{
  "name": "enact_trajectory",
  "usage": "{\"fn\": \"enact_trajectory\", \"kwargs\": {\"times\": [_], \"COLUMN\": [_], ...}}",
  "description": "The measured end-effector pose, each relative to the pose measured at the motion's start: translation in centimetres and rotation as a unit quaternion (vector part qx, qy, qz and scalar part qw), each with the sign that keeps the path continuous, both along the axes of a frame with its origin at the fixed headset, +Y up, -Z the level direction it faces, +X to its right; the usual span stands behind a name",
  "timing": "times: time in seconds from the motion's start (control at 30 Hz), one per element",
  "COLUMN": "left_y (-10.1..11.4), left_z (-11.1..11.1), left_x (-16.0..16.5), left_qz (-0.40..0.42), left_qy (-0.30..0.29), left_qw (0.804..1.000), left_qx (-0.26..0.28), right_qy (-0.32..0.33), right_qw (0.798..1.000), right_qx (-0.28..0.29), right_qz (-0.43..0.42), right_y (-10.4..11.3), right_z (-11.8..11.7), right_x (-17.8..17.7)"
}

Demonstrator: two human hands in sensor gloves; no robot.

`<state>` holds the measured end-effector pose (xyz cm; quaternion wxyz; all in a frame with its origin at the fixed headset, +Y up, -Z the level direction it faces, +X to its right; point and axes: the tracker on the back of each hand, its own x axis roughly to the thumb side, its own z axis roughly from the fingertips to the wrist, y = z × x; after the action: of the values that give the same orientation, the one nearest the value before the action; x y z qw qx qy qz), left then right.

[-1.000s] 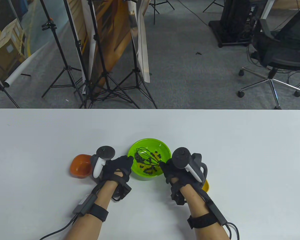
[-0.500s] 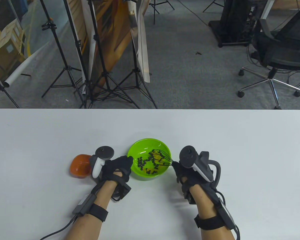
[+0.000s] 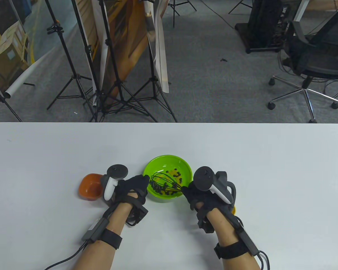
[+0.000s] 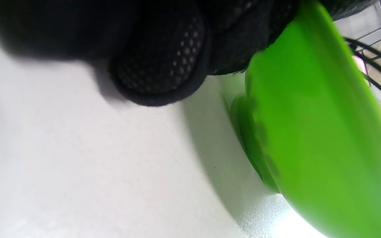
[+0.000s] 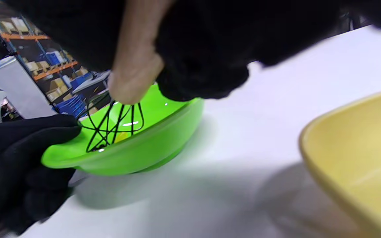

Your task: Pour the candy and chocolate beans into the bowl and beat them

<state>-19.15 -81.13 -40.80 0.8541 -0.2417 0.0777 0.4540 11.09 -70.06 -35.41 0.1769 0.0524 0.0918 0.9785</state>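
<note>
Bowl [image 3: 186, 168], lower centre on worktop [image 3: 270, 168]; light, slick plastic, likely to skate. Left hand [image 3: 132, 189] grips its rim; right hand [image 3: 198, 194] clamps whisk [image 3: 164, 182] handle, wires among beans [image 3: 157, 188].

The handle of the whisk [image 3: 165, 183] is wholly covered by the right hand [image 3: 198, 195], so only its wire loops are seen inside the green bowl [image 3: 186, 166]. The yellow bowl [image 3: 234, 209] is almost entirely hidden behind that hand in the table view and is cut off by the right edge in the right wrist view. The dark beans [image 3: 159, 188] in the green bowl are too small to be told apart from candy.
</note>
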Motion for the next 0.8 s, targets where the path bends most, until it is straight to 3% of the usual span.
{"fn": "enact_trajectory", "kwargs": {"times": [0.27,0.6,0.8], "left_y": [0.2,0.1,0.1], "left_z": [0.1,0.1,0.0], "left_x": [0.3,0.2,0.3], "left_qz": [-0.018,-0.012,-0.014], "left_qy": [0.000,-0.004,-0.010], "left_qw": [1.000,1.000,1.000], "left_qx": [0.009,0.008,0.007], "right_qy": [-0.032,-0.101,-0.102], "right_qw": [0.996,0.989,0.988], "right_qx": [0.065,0.089,0.113], "right_qz": [0.060,0.054,0.025], "right_y": [2.8,1.7,-0.5], "right_z": [0.9,-0.1,-0.7], "right_x": [1.4,2.5,1.2]}}
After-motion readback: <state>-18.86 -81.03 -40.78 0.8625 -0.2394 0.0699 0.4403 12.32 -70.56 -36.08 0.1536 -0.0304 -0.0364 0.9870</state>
